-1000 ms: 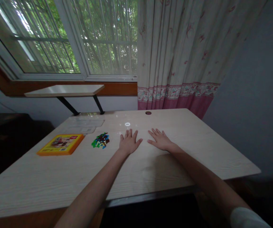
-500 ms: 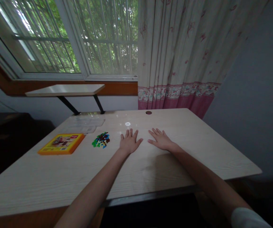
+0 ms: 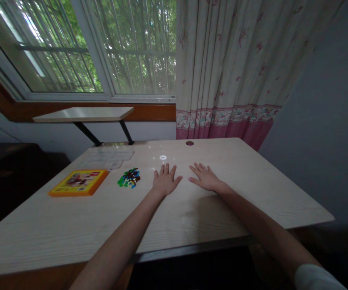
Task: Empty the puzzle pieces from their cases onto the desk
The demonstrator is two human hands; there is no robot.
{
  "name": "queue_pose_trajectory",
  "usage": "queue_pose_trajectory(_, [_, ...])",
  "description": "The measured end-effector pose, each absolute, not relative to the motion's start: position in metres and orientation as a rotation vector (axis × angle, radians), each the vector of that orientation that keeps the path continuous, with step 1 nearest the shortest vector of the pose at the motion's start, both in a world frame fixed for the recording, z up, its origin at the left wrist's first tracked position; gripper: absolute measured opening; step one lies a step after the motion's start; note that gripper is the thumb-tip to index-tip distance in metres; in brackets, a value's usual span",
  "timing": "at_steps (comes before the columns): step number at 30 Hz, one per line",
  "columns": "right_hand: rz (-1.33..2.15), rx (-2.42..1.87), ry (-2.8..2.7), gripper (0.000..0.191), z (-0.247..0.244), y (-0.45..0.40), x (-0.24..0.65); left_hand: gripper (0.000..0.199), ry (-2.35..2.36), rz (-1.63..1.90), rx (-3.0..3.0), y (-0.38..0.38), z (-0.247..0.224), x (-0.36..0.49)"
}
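My left hand (image 3: 165,182) lies palm down on the pale wooden desk (image 3: 174,225), fingers spread and holding nothing. To its left is a small heap of building bricks (image 3: 129,178) in green, blue, brown and pale yellow; the hand does not touch it. My right hand (image 3: 204,178) also rests flat on the desk, fingers apart, a short way right of the left hand. Farther left a flat yellow-orange box (image 3: 79,183) with a picture on its lid lies on the desk.
Behind the box are clear, flat plastic-looking sheets or trays (image 3: 107,159). A raised shelf (image 3: 86,114) on black supports stands at the back left. The desk has a round cable hole (image 3: 189,143) near its back edge. A curtain (image 3: 222,80) hangs beside the window (image 3: 137,48).
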State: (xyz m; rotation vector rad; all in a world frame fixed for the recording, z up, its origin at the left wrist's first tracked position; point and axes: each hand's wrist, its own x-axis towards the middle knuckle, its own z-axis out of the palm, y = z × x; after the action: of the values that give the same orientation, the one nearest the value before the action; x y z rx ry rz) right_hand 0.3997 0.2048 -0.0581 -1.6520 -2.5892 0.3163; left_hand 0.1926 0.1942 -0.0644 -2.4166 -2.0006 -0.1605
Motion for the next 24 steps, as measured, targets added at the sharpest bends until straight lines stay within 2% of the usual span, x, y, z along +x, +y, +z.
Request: queue_pose_trajectory(24, [0.305,-1.651,-2.585,0.076,-0.0579,0.2038,0.3993,0.069,-2.034,-0.090,-2.406,0.1913,-0.0594,0.1944])
